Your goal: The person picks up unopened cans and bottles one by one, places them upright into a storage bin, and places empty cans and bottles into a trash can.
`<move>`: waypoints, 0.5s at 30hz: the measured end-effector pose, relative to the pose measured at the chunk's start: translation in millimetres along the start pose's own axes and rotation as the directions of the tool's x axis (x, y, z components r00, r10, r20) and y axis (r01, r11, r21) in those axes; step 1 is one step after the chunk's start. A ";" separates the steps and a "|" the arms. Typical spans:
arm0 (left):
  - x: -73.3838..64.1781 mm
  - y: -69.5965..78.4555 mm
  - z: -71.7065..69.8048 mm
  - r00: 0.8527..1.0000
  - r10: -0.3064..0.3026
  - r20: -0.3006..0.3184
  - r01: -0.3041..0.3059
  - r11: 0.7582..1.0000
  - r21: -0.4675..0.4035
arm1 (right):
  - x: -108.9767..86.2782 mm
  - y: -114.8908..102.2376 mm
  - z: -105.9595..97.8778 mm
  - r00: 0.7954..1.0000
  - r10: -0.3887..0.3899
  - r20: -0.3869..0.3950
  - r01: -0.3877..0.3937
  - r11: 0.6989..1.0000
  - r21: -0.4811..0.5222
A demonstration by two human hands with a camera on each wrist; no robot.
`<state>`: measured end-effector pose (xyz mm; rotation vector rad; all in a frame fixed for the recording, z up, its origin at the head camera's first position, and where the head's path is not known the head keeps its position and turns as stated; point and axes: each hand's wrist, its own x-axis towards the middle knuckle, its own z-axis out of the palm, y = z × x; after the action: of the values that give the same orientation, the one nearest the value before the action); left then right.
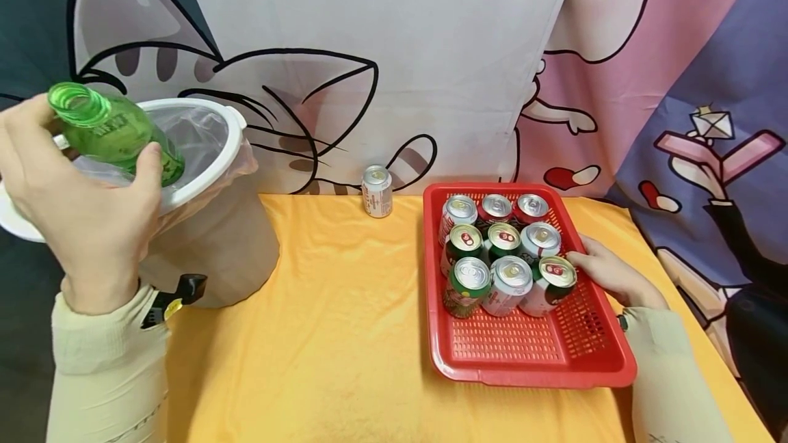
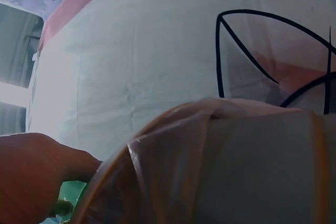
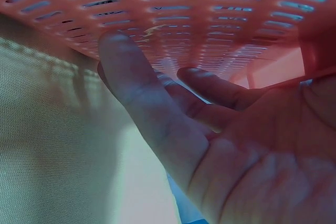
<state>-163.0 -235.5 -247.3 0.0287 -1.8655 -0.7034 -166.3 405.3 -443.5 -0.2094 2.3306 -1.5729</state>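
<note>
My left hand (image 1: 92,176) grips a green glass bottle (image 1: 113,132) at the upper left. The bottle is tilted, its open mouth toward the hand and its base over the opening of a lined trash bin (image 1: 212,245). In the left wrist view, only a bit of the bottle (image 2: 71,192) shows below the fingers. My right hand (image 1: 615,275) holds the right side of a red plastic basket (image 1: 498,347), thumb over the rim. In the right wrist view, its fingers (image 3: 131,72) extend against the slotted plastic from outside. Several drink cans (image 1: 511,275) stand upright in the basket.
One silver-white can (image 1: 377,191) stands alone at the back of the yellow tablecloth (image 1: 332,313), close to the cartoon-printed curtain (image 1: 394,33). A clear plastic liner (image 1: 197,128) hangs inside the bin and folds over its white rim (image 1: 230,128).
</note>
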 end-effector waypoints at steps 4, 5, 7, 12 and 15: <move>0.7 -10.2 -0.9 0.999 0.010 0.050 -0.013 0.999 0.052 | -0.2 0.8 -0.3 1.000 -0.005 0.000 0.005 1.000 -0.003; 1.1 -11.7 -1.5 0.998 0.007 0.066 -0.011 0.998 0.069 | -0.2 0.9 -0.4 1.000 -0.005 -0.001 0.005 1.000 -0.004; 2.2 -12.5 -2.2 0.996 -0.023 0.089 0.014 0.994 0.107 | -0.1 0.9 -0.3 1.000 -0.004 -0.003 0.004 1.000 -0.001; 6.1 -17.0 -4.0 0.986 -0.066 0.151 0.036 0.980 0.194 | 0.0 0.3 0.2 1.000 0.013 -0.005 -0.013 1.000 0.003; 8.7 -22.6 -5.6 0.978 -0.067 0.199 0.023 0.976 0.218 | 0.1 0.4 0.2 1.000 0.022 -0.009 -0.022 1.000 -0.004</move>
<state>-168.6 -259.7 -249.5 0.1432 -2.1397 -0.5491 -166.3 405.2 -444.0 -0.1776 2.3354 -1.5613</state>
